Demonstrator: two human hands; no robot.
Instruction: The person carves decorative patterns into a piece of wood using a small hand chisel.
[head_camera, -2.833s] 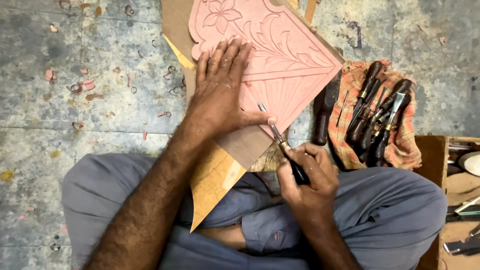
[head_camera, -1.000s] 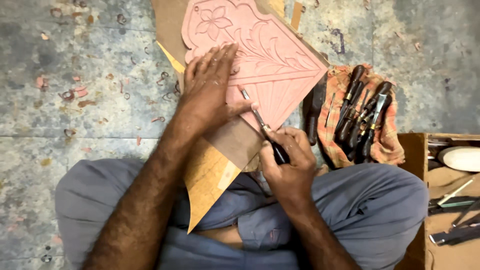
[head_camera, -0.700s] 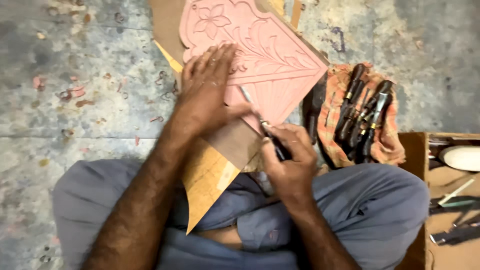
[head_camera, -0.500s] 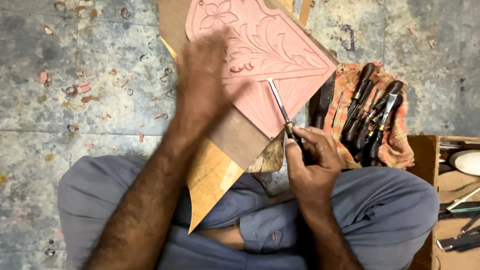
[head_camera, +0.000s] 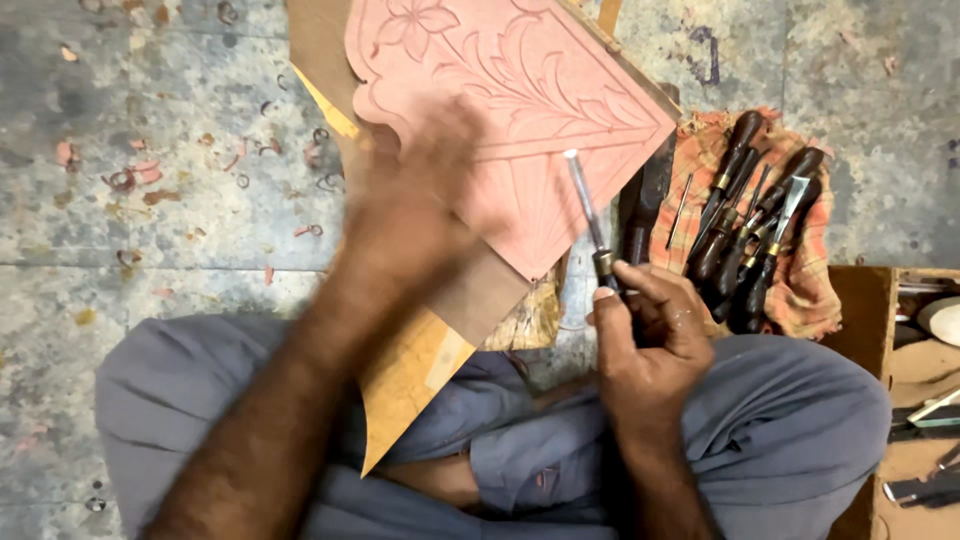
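Right hand (head_camera: 650, 330) is clamped around the handle of a carving chisel (head_camera: 588, 215), thumb up against the brass collar, the steel blade pointing away and lifted just clear of the carved panel's near corner. Left hand (head_camera: 415, 205) lies over the near left part of the panel, badly blurred; it looks spread and flat rather than gripping anything, though I cannot tell whether it touches the surface.

Pink carved panel (head_camera: 530, 90) rests on a plain wooden board (head_camera: 410, 370), which is propped across the crossed legs and runs out onto the stone floor (head_camera: 150, 130). As for progress, I judge the carving well along: a flower, curling leaves and a scalloped edge are already cut at the far end, and a fan of straight grooves fills the near corner. Whether more detail is left to cut there is hard to say.

Just right of the panel, a bunch of dark-handled chisels (head_camera: 745, 215) lies on a checked orange cloth (head_camera: 800, 290). Curled shavings (head_camera: 130, 180) are scattered over the floor at left.
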